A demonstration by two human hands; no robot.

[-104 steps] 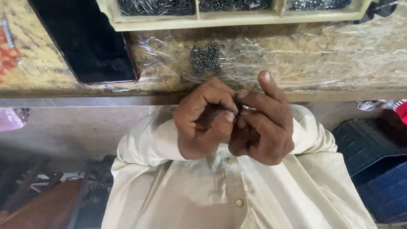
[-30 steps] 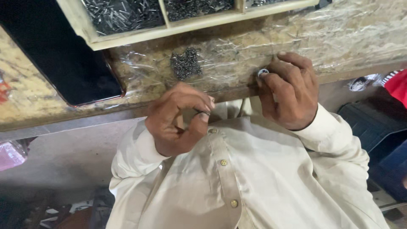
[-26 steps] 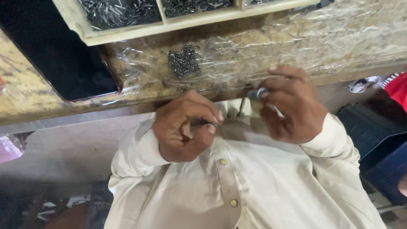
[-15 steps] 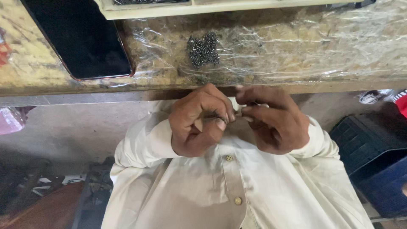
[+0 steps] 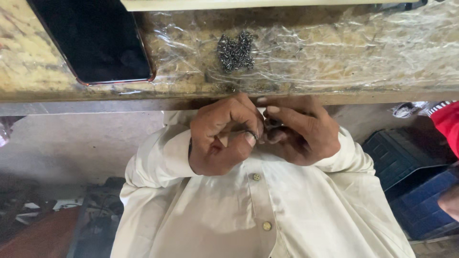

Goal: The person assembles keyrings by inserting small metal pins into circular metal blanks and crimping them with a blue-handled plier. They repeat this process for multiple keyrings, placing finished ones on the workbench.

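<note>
**Fingers pinched on a small metal piece below the workbench edge**

Fingers of both my hands meet just under the front edge of the workbench, seen from my head camera looking down. My left hand is curled, thumb and forefinger pressed together on a small dark metal ring. My right hand faces it, its fingertips closed on a tiny metal part that touches the ring; its exact shape is too small to tell. Both hands hover in front of my cream buttoned shirt.

On the bench, which is covered in crinkled clear plastic wrap, a little heap of dark metal rings lies just beyond my hands. A black phone rests at the left, well apart from the heap. A dark blue crate sits on the floor at my right.
</note>
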